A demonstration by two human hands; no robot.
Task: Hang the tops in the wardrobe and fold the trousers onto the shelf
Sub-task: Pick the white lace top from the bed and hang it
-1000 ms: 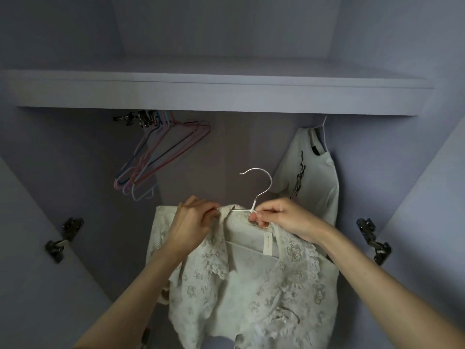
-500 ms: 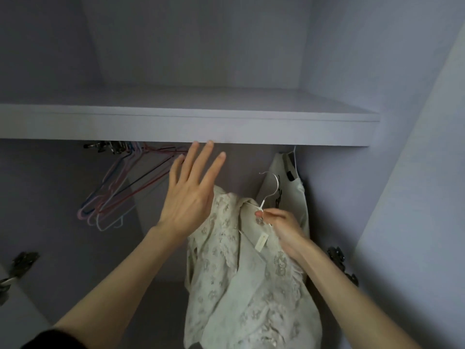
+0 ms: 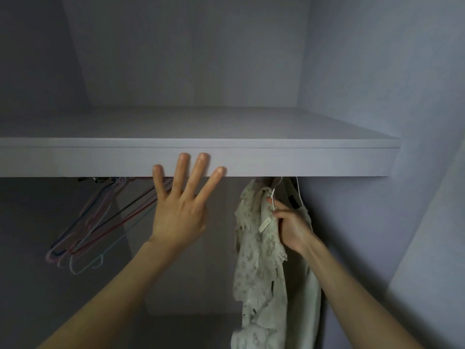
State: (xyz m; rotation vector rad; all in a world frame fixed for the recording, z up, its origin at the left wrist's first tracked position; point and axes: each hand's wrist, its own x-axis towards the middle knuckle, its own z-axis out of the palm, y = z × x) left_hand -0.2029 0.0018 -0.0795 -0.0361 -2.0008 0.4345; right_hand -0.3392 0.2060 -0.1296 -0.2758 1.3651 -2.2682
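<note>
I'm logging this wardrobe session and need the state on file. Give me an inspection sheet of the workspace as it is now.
Surface: pale wardrobe shelf, top bare where seen.
Job's things: cream lace top on a white wire hanger, hook hidden behind the shelf edge; white top with dark trim behind it.
Clutter: bunch of bare coloured wire hangers at left.
Grippers: left hand open, fingers spread over the shelf's front edge; right hand grips the hanger neck.
Cables: nothing seen.
Surroundings: pale wardrobe walls.
</note>
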